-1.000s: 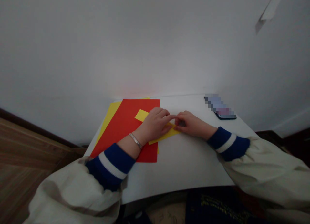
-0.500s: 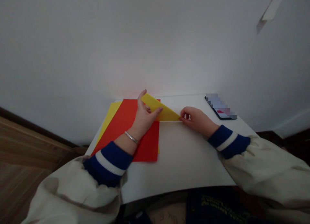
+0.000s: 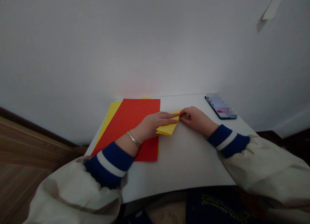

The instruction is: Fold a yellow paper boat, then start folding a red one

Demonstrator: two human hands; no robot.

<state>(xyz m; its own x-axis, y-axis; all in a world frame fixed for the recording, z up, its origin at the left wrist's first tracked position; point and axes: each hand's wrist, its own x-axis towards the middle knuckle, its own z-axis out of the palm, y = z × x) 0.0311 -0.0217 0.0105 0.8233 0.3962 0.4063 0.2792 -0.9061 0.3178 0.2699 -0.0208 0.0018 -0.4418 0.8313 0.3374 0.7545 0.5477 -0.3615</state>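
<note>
A folded piece of yellow paper (image 3: 169,129) lies at the right edge of the red sheet, its layers slightly apart along the near edge. Stretched fingers of my left hand (image 3: 156,124) rest flat across the paper, and the thumb is hidden. My right hand (image 3: 192,117) pinches the paper's far right corner between thumb and forefinger. Under my left wrist are a red sheet (image 3: 132,112) and a yellow sheet (image 3: 108,116) that sticks out on the left.
The white table (image 3: 191,159) stands against a pale wall (image 3: 155,49). At its back right lies a phone (image 3: 219,109) with a partly blurred screen. A wooden panel (image 3: 26,159) is at the left.
My left hand has moved right and down, its fingers now flat on the yellow paper. The paper's left part has swung down toward me. My right hand stays at its corner.
</note>
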